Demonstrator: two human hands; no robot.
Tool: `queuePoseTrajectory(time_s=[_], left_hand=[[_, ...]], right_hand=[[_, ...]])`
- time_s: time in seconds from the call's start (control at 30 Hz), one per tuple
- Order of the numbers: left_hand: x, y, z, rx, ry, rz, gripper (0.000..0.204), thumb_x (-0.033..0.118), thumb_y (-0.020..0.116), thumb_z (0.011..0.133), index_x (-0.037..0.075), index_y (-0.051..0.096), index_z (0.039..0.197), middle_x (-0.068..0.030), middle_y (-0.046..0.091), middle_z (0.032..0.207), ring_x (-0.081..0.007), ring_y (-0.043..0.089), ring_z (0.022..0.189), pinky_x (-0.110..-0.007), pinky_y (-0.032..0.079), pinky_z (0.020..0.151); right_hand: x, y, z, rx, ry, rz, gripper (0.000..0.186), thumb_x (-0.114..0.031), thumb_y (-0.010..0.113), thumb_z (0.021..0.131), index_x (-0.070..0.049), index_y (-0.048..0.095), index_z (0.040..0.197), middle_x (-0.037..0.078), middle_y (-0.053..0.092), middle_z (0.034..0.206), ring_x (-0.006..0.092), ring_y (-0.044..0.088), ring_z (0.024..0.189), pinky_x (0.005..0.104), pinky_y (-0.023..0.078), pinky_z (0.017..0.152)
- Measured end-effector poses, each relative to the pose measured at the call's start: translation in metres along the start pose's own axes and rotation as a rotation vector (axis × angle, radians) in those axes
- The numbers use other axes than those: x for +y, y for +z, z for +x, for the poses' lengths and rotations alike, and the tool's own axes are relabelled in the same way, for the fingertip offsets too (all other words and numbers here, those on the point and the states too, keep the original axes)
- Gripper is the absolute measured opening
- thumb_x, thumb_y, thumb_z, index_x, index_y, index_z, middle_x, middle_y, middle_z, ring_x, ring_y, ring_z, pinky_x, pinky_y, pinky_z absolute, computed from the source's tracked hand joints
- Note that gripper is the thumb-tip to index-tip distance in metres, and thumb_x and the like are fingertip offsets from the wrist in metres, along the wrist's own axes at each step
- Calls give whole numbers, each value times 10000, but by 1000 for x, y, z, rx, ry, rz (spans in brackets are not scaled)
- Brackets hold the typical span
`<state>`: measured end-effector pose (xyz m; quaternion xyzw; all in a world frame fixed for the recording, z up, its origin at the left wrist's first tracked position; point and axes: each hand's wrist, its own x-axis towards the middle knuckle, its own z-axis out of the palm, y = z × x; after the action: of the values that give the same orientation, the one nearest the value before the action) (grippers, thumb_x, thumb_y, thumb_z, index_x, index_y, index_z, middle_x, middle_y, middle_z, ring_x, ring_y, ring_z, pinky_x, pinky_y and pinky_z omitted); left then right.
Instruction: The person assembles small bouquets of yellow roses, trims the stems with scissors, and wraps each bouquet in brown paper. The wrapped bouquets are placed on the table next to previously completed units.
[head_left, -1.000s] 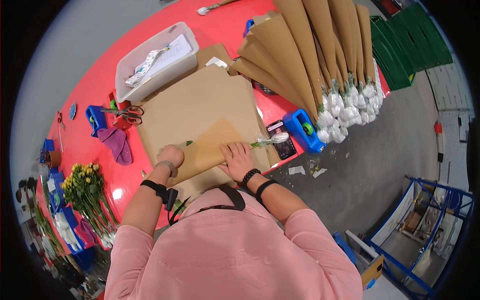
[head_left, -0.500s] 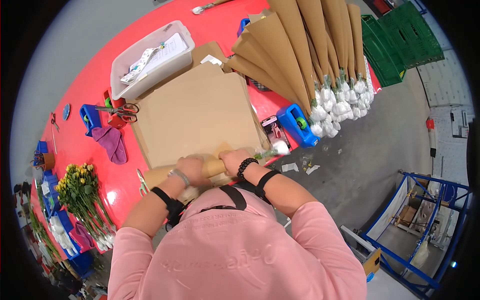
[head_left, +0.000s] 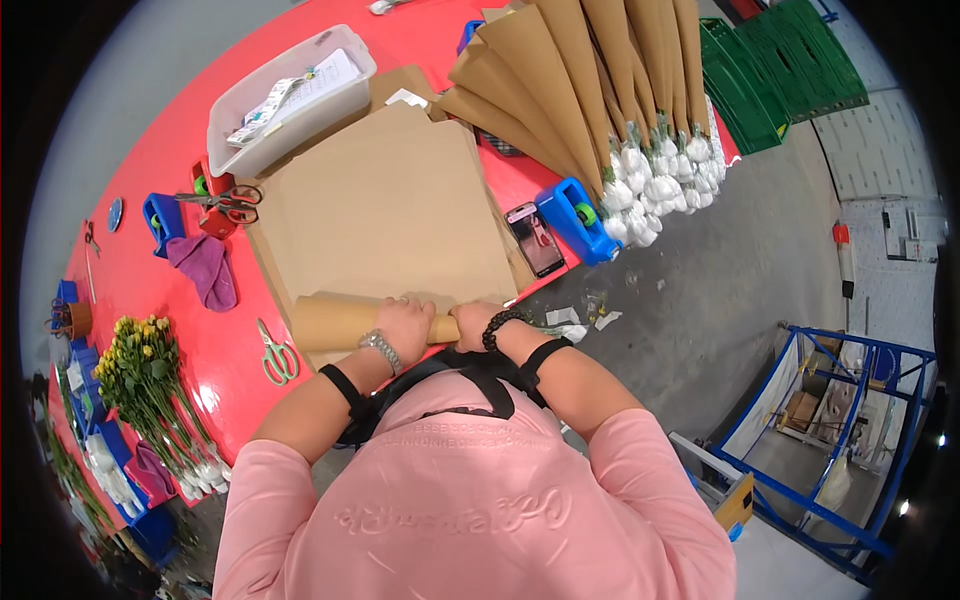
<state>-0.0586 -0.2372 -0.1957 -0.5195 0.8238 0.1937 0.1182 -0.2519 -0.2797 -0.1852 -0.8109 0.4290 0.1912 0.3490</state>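
A roll of brown kraft paper (head_left: 335, 322) lies along the near edge of the paper stack, wrapped into a cone round flowers whose heads are hidden. My left hand (head_left: 405, 328) is closed over the middle of the cone, a metal-band watch at its wrist. My right hand (head_left: 475, 326) grips the narrow end, just beside the left. Past the right wrist, green stems with a white wrapped end (head_left: 568, 332) stick out beyond the table edge. Under and behind the cone lies the stack of flat kraft sheets (head_left: 390, 210).
Finished paper cones (head_left: 545, 85) with white wrapped ends lie at the far right, near a blue tape dispenser (head_left: 580, 220) and a phone (head_left: 535, 240). Left are green-handled scissors (head_left: 278, 355), yellow roses (head_left: 150, 365), a purple cloth (head_left: 205, 270), black-handled scissors (head_left: 235, 203) and a white bin (head_left: 290, 100).
The paper has been rolled into a tighter cone, and my hands have shifted slightly to the right along it. The view has shifted, uncovering the green-handled scissors.
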Motion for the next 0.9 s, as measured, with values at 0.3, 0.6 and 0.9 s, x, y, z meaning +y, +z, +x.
queuePoseTrajectory(time_s=[0.3,0.6,0.9], left_hand=[[26,-19,21,-591,61,-651,693,482,846,669,1,725,1154,-214,758,1039,-327,729,954,-407,554,859],[134,-38,53,-678,26,-609,622,508,847,668,42,761,1070,-178,768,1037,-349,734,942,-422,572,839],[264,-73,81,-278,-17,-70,588,475,812,724,47,708,1114,-210,754,995,-334,735,981,-451,581,857]], right_hand=[[20,-9,-65,171,-118,-165,320,-241,787,774,-85,677,1031,155,733,949,327,725,988,486,584,840],[111,2,-142,184,-238,-161,440,-296,844,742,-80,635,1065,145,725,985,350,718,980,460,592,816],[201,-12,-190,-32,-168,-48,406,-262,807,785,-72,636,1100,184,753,1045,355,742,995,453,606,844]])
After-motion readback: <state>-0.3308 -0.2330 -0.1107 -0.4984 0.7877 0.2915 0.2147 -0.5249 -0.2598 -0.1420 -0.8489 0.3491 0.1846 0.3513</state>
